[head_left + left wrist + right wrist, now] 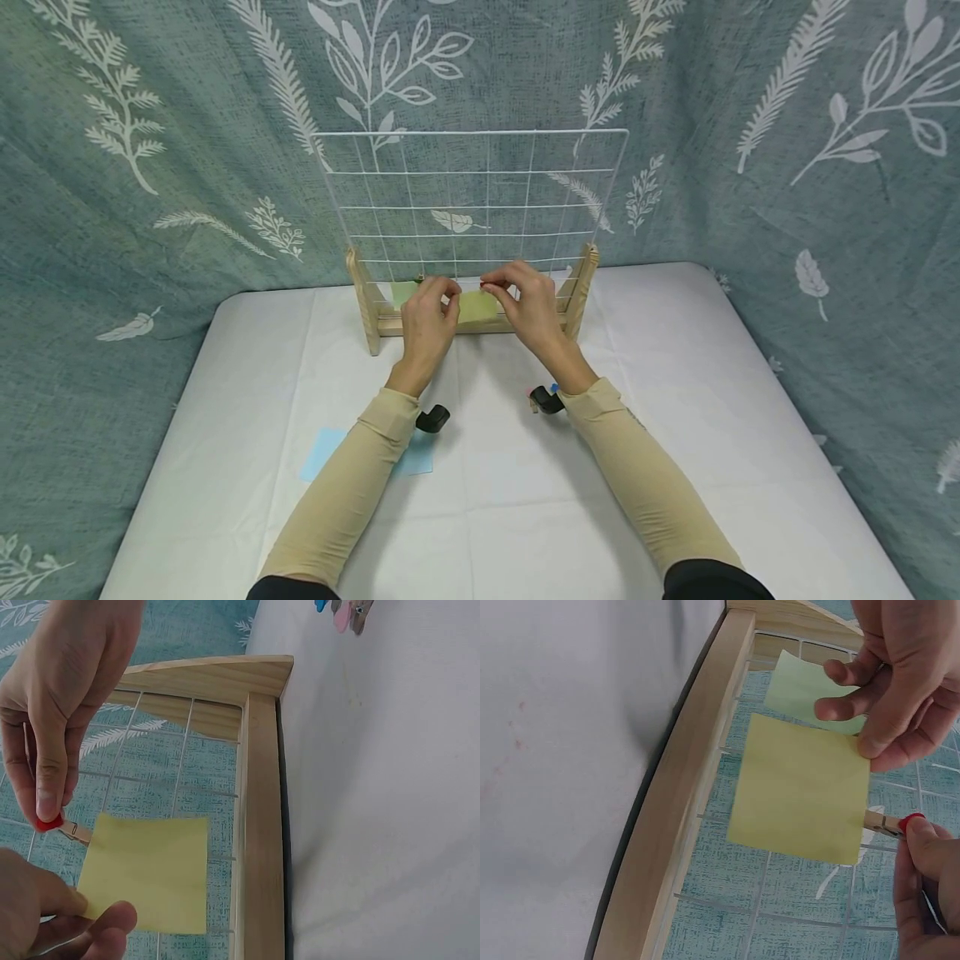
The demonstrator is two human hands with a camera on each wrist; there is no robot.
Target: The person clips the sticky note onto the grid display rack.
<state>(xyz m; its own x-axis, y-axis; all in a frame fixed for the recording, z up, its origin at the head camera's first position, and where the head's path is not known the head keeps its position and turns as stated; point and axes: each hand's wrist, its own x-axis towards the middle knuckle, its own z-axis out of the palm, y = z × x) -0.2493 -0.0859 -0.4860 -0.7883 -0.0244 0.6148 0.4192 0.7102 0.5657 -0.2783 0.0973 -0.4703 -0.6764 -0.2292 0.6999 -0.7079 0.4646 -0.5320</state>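
Observation:
A yellow sticky note [477,307] is in front of the lower part of a white wire grid [471,207]. My left hand [430,321] pinches the note at its upper left corner, between thumb and finger. With thumb and fingertips, my right hand [531,307] grips a small wooden clothespin [883,823] by its red end [50,823]. The clothespin's tip meets the note's top edge near the right corner; I cannot tell whether it bites the wire. A pale green sticky note [810,691] hangs on the grid to the left, partly behind my left hand.
Wooden feet [365,300] and a wooden bar [264,825] hold the grid upright on the white-covered table [675,375]. Light blue paper [322,450] lies under my left forearm. Several clothespins [352,615] lie near my right wrist. A patterned curtain [225,150] hangs behind.

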